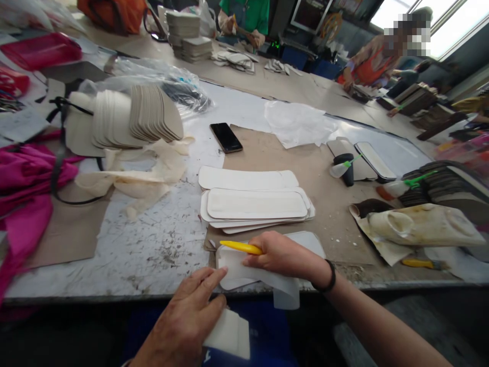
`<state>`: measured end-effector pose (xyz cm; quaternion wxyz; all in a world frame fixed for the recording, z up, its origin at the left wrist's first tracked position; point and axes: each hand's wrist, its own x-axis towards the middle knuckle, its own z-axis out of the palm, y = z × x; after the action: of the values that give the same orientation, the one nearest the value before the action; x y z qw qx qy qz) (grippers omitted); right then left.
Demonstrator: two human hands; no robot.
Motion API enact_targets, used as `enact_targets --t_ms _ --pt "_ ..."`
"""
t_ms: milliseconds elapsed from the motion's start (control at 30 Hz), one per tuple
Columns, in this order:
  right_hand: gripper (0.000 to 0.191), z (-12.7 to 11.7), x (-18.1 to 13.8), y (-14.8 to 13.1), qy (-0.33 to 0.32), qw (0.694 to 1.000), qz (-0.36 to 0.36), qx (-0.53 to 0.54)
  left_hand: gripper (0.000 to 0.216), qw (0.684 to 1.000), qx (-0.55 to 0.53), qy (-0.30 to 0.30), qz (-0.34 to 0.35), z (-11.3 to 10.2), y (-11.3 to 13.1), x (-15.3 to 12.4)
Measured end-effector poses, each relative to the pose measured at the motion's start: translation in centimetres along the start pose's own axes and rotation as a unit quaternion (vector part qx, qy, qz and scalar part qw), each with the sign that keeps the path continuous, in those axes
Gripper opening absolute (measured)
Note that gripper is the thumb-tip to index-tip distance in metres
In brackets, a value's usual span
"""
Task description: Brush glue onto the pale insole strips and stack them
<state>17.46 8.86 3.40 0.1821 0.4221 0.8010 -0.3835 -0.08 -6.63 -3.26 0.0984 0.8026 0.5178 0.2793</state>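
Observation:
My right hand (273,252) is closed round a yellow tapered stick (239,246), its pointed end toward the left; the hidden end cannot be made out. Under this hand lies a white rounded panel (305,242) at the table's front edge. A thin translucent white strip (286,291) runs along the panel and curls over the edge below my wrist. My left hand (191,311) grips several white flat pieces (231,334) beneath its thumb, while its index fingertip touches the panel's left end. Just beyond, several similar white panels (257,204) lie in an overlapping pile.
A phone (226,137) lies behind the pile. Fanned beige pieces (156,114) and cloth scraps (133,183) are at left. At right are a glue-stained container (424,224), a yellow-handled tool (420,263) and small bottles with green-tipped brushes (346,165). Other people work across the table.

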Motion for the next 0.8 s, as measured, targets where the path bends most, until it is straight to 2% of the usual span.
enact_targets --t_ms 167,300,433,500,633,800 --pt "0.023 0.1 0.8 -0.2 -0.004 0.999 0.003 -0.041 0.026 0.999 -0.019 -0.024 0.014 -0.1 -0.5 1.0" --pt "0.023 0.3 0.9 -0.7 0.009 0.996 -0.015 -0.090 0.026 0.999 0.007 -0.038 0.019 -0.2 -0.8 1.4" --pt "0.020 -0.1 -1.6 0.5 0.027 0.991 -0.019 -0.127 0.029 0.998 0.025 -0.047 0.036 -0.4 -1.2 1.2" --pt "0.018 -0.6 -4.0 2.2 0.051 0.991 0.017 -0.123 0.032 0.998 0.025 -0.042 0.046 -0.4 -1.4 1.1" --pt "0.018 -1.2 -8.2 6.2 0.124 0.978 0.134 -0.103 0.034 0.997 0.022 -0.023 0.073 0.1 -2.1 0.7" --pt "0.019 0.1 -8.3 8.1 0.177 0.949 0.220 -0.142 0.028 0.993 0.054 -0.005 0.102 1.4 -3.3 -0.4"
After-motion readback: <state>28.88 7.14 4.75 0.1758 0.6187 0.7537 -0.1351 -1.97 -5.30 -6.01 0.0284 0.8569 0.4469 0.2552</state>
